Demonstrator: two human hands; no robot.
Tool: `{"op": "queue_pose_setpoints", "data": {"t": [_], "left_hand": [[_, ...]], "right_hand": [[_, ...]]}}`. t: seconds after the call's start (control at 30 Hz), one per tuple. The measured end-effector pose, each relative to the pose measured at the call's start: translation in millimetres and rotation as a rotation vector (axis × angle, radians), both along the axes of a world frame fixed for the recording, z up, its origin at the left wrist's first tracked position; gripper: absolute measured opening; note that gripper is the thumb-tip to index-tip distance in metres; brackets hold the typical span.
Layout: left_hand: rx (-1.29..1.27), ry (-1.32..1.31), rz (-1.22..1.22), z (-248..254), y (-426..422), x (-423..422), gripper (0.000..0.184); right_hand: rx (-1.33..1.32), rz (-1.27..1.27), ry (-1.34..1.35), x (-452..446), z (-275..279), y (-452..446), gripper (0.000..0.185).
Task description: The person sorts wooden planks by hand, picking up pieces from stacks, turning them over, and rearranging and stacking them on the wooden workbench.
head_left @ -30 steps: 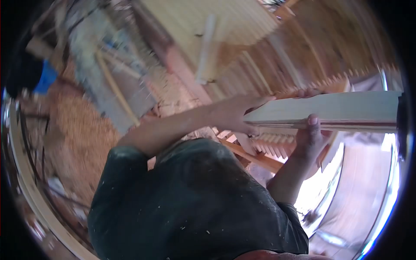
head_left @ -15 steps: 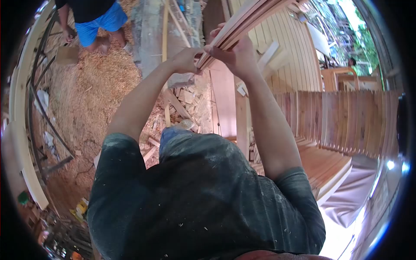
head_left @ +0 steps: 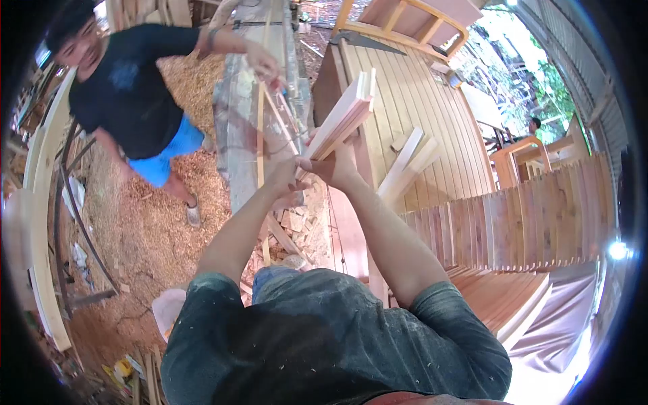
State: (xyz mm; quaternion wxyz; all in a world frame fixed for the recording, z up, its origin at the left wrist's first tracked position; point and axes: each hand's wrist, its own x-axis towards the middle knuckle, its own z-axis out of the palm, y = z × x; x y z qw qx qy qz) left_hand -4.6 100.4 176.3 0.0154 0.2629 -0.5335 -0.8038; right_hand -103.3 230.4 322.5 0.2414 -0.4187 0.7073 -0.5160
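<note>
A bundle of several narrow wooden strips [head_left: 343, 113] is held up in front of me, slanting away toward the upper right. My right hand [head_left: 337, 169] is wrapped around its near end. Close beside it, my left hand [head_left: 285, 177] has its fingers closed at the bottom end of the same strips. The palms and some fingertips are hidden behind the wood and hands.
A co-worker in a dark shirt [head_left: 125, 74] stands at left, one arm reaching over a dusty workbench [head_left: 236, 121]. At right are a slatted wooden panel [head_left: 445, 115] with loose boards [head_left: 405, 162], and a row of planks [head_left: 513, 223]. Wood shavings [head_left: 169, 250] cover the floor.
My hands and the strips sit lower in view, and the strips' far ends now show. The view has tilted up. The co-worker has come further into view with an arm stretched out.
</note>
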Motion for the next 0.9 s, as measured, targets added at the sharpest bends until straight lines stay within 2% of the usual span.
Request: {"op": "queue_pose_setpoints", "data": {"t": [0.1,0.13,0.17,0.27,0.3,0.4,0.5,0.57,0.67,0.77,0.8,0.87,0.9], "left_hand": [[-0.037,-0.036,-0.055,16.0,12.4,4.1,0.029],[-0.483,0.174,-0.196,17.3,18.2,7.0,0.034],[-0.953,0.369,-0.203,18.5,24.2,9.8,0.041],[-0.852,0.122,-0.224,-23.8,53.9,19.6,0.053],[-0.823,0.078,-0.244,-27.7,69.0,24.2,0.054],[-0.815,-0.014,-0.319,-53.7,109.3,40.2,0.05],[-0.867,0.111,-0.365,-55.5,143.0,47.1,0.043],[-0.75,0.116,-0.412,-61.3,158.2,48.2,0.039],[-0.698,0.166,-0.439,-59.9,170.9,43.7,0.036],[-0.599,0.139,-0.473,-56.4,172.5,40.8,0.033],[-0.546,0.11,-0.496,-56.3,172.0,41.5,0.032],[-0.514,0.093,-0.469,-74.7,172.0,39.9,0.032],[-0.499,0.086,-0.454,-81.6,171.5,37.3,0.032]], "right_hand": [[-0.022,-0.06,0.097,-11.8,2.8,9.7,0.05],[-0.017,-0.097,0.129,-8.1,5.0,21.5,0.05],[-0.051,-0.098,0.089,-12.0,10.2,33.3,0.051],[-0.118,-0.17,-0.308,-23.8,28.4,70.6,0.051],[-0.091,-0.244,-0.344,-24.7,42.9,83.8,0.047],[0.115,-0.393,-0.229,-38.7,33.8,123.6,0.043],[0.086,-0.476,-0.275,-47.5,-7.4,158.4,0.04],[0.16,-0.501,-0.267,-43.4,5.5,179.0,0.04],[0.149,-0.469,-0.4,-49.1,3.9,196.8,0.049],[0.298,-0.535,-0.244,-47.8,2.8,205.6,0.086],[0.278,-0.536,-0.225,-42.3,-3.7,211.1,0.09],[0.237,-0.54,-0.187,-25.5,-34.5,229.1,0.1],[0.387,-0.49,-0.137,-20.6,-71.0,248.0,0.094]]}}
